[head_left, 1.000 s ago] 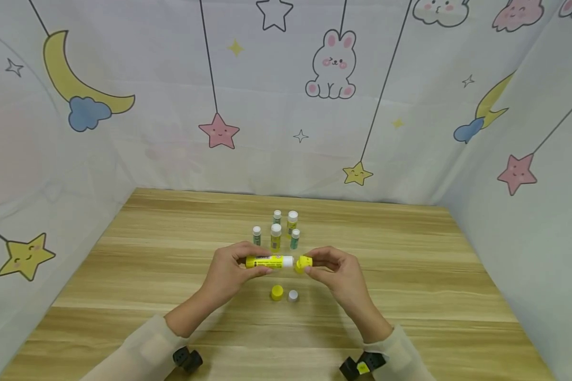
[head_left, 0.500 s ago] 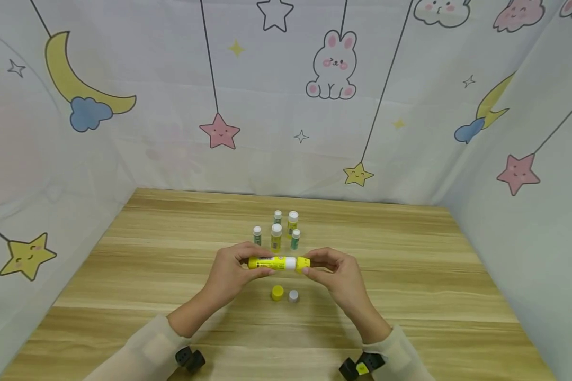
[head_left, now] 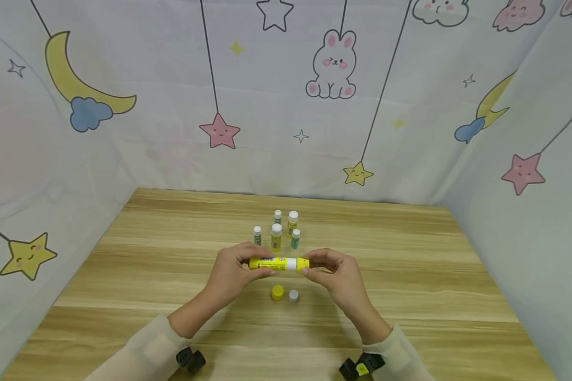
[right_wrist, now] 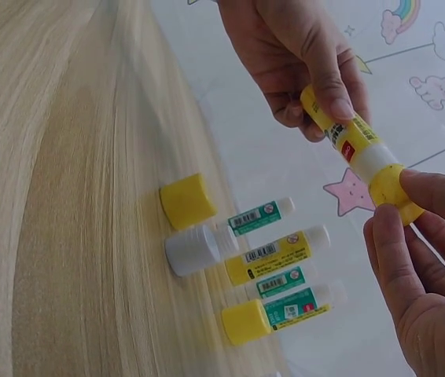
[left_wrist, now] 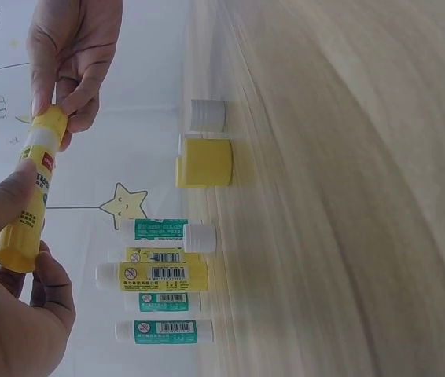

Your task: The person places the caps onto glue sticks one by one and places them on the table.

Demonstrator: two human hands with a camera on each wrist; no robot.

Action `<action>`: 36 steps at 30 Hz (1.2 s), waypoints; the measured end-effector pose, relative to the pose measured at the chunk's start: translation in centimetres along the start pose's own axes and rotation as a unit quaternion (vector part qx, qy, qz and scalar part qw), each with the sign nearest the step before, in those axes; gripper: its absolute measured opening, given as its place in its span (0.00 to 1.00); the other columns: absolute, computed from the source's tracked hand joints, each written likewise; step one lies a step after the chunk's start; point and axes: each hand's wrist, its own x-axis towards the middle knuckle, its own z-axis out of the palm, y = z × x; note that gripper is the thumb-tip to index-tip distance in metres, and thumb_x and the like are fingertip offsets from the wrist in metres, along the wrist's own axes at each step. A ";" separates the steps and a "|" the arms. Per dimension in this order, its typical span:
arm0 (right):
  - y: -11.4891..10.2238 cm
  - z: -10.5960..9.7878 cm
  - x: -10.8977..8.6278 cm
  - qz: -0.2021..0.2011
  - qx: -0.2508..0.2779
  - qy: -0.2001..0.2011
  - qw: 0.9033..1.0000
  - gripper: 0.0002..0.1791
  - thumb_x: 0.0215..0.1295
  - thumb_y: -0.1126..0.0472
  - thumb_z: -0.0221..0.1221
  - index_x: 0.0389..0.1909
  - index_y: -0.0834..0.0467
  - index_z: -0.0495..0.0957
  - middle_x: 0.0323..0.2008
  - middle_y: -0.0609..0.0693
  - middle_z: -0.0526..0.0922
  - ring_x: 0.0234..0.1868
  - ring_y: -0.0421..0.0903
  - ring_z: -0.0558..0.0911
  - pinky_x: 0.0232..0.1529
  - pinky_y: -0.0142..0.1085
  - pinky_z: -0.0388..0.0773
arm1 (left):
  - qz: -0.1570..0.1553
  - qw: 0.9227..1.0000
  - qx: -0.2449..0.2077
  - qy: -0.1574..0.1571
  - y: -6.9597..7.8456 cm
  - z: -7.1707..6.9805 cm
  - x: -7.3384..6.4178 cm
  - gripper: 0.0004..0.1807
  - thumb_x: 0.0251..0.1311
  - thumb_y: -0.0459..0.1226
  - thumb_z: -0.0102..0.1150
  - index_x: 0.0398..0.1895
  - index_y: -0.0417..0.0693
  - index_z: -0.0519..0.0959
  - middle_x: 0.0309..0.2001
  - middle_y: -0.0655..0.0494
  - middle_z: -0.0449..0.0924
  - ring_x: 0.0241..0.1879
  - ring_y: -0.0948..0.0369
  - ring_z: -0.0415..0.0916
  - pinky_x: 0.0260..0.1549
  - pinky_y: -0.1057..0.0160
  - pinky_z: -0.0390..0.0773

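A yellow glue stick (head_left: pixel 271 263) with a white collar is held level above the table. My left hand (head_left: pixel 231 269) grips its body between thumb and fingers. At the other end, my right hand (head_left: pixel 336 271) pinches a yellow cap (right_wrist: pixel 391 192), which sits right against the white collar. Below the hands, a loose yellow cap (head_left: pixel 277 292) and a smaller grey-white cap (head_left: pixel 293 296) lie side by side on the wooden table (head_left: pixel 410 296).
Behind the hands several glue sticks stand upright in a cluster, among them a yellow one (left_wrist: pixel 156 276) and a green one (left_wrist: pixel 163 331), all with white tops. A curtain (head_left: pixel 276 159) printed with stars and a rabbit closes off the back and sides.
The yellow cap and the glue stick were apart a second ago. They have come together, and the gap at the white collar has narrowed. The loose caps have stayed put.
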 end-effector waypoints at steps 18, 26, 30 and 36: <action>0.0 0.1 0.0 -0.011 0.008 -0.004 1.000 0.13 0.57 0.61 0.74 0.43 0.55 0.87 0.47 0.50 0.86 0.48 0.50 0.84 0.48 0.39 0.84 | 0.006 1.000 0.010 -0.001 0.2 0.1 0.1 0.15 0.48 0.38 0.80 0.41 0.55 0.91 0.41 0.65 0.86 0.35 0.62 0.77 0.28 0.63 0.80; -0.1 0.1 0.0 -0.006 0.007 -0.003 1.000 0.13 0.57 0.62 0.75 0.43 0.55 0.87 0.48 0.50 0.86 0.48 0.50 0.84 0.48 0.38 0.84 | 0.011 1.000 0.013 -0.002 0.3 0.2 0.2 0.15 0.48 0.39 0.80 0.42 0.51 0.91 0.41 0.64 0.87 0.35 0.62 0.77 0.28 0.62 0.80; -0.1 0.1 0.0 -0.007 0.005 -0.005 1.000 0.13 0.57 0.62 0.74 0.43 0.55 0.87 0.48 0.50 0.86 0.48 0.50 0.84 0.48 0.38 0.84 | 0.014 1.000 0.017 0.000 0.3 0.3 0.2 0.15 0.47 0.39 0.80 0.41 0.54 0.91 0.42 0.64 0.87 0.35 0.63 0.77 0.28 0.62 0.80; 0.0 0.2 0.0 -0.010 0.009 -0.004 1.000 0.13 0.57 0.62 0.74 0.43 0.55 0.87 0.47 0.51 0.86 0.48 0.50 0.84 0.48 0.37 0.84 | 0.019 1.000 0.023 0.000 0.4 0.3 0.3 0.15 0.47 0.39 0.80 0.41 0.56 0.91 0.42 0.66 0.87 0.35 0.63 0.77 0.29 0.63 0.79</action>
